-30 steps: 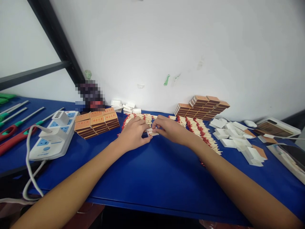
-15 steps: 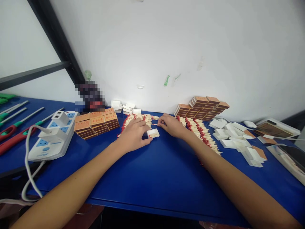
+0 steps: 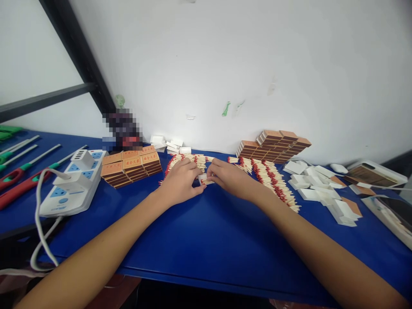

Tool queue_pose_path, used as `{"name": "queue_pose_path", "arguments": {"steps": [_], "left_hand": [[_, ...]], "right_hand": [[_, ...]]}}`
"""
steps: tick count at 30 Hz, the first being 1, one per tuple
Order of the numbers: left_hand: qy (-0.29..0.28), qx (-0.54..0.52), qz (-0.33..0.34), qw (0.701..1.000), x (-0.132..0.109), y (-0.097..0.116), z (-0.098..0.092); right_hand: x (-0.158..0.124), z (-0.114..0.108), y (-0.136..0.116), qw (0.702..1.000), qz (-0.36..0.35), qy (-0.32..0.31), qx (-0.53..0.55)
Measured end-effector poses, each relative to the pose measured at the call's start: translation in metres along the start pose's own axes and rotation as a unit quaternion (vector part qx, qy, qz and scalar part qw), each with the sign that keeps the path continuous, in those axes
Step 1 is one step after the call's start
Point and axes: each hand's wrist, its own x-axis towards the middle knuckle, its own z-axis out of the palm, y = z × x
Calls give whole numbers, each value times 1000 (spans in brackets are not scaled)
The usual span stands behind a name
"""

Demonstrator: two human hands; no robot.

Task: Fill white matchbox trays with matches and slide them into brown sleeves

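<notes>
A small white matchbox tray (image 3: 202, 177) stands on the blue table, gripped at its left end by the thumb and fingers of my left hand (image 3: 180, 182). Some matches show inside it. Over the tray's right part, my right hand (image 3: 227, 177) has its fingertips pinched together, with matches (image 3: 207, 181) at them; the fingers partly cover the tray. A pile of red-tipped matches (image 3: 193, 159) lies just behind my left hand. More matches (image 3: 273, 180) spread in rows to the right of my right hand.
Orange-brown matchboxes (image 3: 131, 165) are stacked at left, and another stack (image 3: 277, 145) stands by the wall. White trays (image 3: 317, 182) lie loose at right, others (image 3: 172, 145) at the back. A power strip (image 3: 77, 189) with white cables sits left, beside red-handled tools (image 3: 24, 184).
My right hand has moved left and slightly nearer, from the matches behind to over the white tray. My left hand stays on the tray.
</notes>
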Motion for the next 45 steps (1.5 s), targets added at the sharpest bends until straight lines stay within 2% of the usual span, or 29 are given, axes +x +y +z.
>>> {"name": "queue_pose_path", "arguments": {"steps": [3,8,13,17,26,36,41,45], "left_hand": [[-4,1,-2,1000,0,1,0],[-4,3,-2,1000,-1,2,1],[2,8,5,1000,-2,2,3],[4,8,8,1000,-2,1,4],[6,8,13,1000,-1,0,5],[5,2,8,1000,-2,0,5],[2,-1,8,1000,-1,0,4],[-7,-5,-2,1000,0,-1,3]], "right_hand": [[5,1,10,999,3,19,36],[18,9,54,990,97,102,4],[24,28,78,986,132,90,-35],[25,32,74,987,124,75,-65],[22,17,61,983,112,22,-146],[26,29,62,986,90,69,-126],[29,27,61,987,112,41,-103],[25,17,58,989,109,29,-95]]}}
